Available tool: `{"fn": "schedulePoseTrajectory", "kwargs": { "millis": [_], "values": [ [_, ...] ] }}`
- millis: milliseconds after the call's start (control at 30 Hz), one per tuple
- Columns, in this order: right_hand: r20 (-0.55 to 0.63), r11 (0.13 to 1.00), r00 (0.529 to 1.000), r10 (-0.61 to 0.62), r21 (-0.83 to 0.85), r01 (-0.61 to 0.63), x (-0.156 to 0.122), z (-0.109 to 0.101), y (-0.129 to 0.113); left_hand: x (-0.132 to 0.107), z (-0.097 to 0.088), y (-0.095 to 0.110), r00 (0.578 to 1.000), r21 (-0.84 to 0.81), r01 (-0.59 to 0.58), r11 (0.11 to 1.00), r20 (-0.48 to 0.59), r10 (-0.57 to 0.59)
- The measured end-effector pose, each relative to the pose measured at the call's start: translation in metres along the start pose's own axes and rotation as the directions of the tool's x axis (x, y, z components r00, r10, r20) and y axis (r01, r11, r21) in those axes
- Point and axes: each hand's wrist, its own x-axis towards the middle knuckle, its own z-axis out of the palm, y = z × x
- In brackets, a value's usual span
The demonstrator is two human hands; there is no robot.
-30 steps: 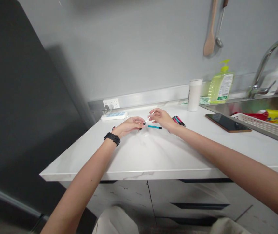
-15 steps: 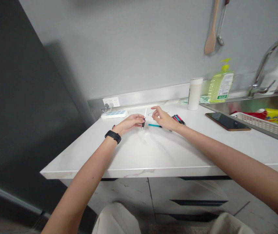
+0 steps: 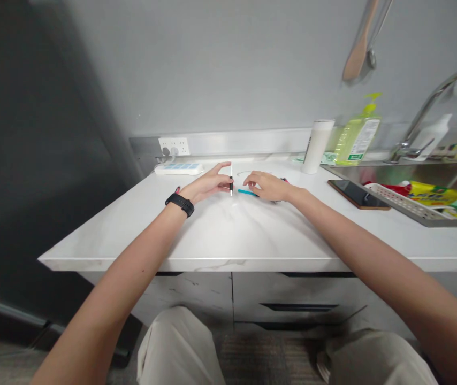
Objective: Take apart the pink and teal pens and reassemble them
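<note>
A white pen with a black grip [image 3: 231,184] stands nearly upright, tip down, between the thumb and fingers of my left hand [image 3: 211,183]; the index finger reaches up by its white end. My right hand [image 3: 267,186] hovers just to the right, fingers loosely bent and apart, with nothing seen in them. Below its fingertips lies a teal pen-like barrel [image 3: 246,192] on the white counter [image 3: 228,235]. Whether the fingers touch it I cannot tell. Other pens are mostly hidden behind the right hand, only a pinkish bit showing.
A power strip [image 3: 179,169] lies by the wall socket [image 3: 174,145] at the back left. To the right are a white cylindrical container [image 3: 319,146], a yellow-green soap bottle [image 3: 358,133], a phone [image 3: 357,193] and the sink with a perforated tray [image 3: 405,202].
My right hand has lowered over the teal barrel, its fingers bending down. My left hand has turned the pen more upright and raised its index finger. The camera view has shifted.
</note>
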Motion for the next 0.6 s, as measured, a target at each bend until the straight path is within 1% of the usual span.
{"fn": "schedulePoseTrajectory", "kwargs": {
  "millis": [267, 433, 600],
  "values": [
    [0.031, 0.997, 0.999, -0.031, 0.073, 0.029, 0.000, 0.012, -0.001, -0.004, 0.000, 0.005, 0.999, -0.001, 0.015, 1.000, -0.031, -0.015],
    [0.040, 0.995, 0.999, 0.029, 0.093, -0.033, -0.001, 0.015, -0.008, -0.004, -0.005, 0.002, 0.995, 0.006, 0.006, 1.000, -0.097, -0.006],
    [0.064, 0.994, 0.996, 0.063, 0.083, -0.068, -0.002, 0.013, -0.017, -0.002, -0.014, -0.006, 0.994, 0.028, 0.004, 1.000, -0.108, -0.001]
  ]
}}
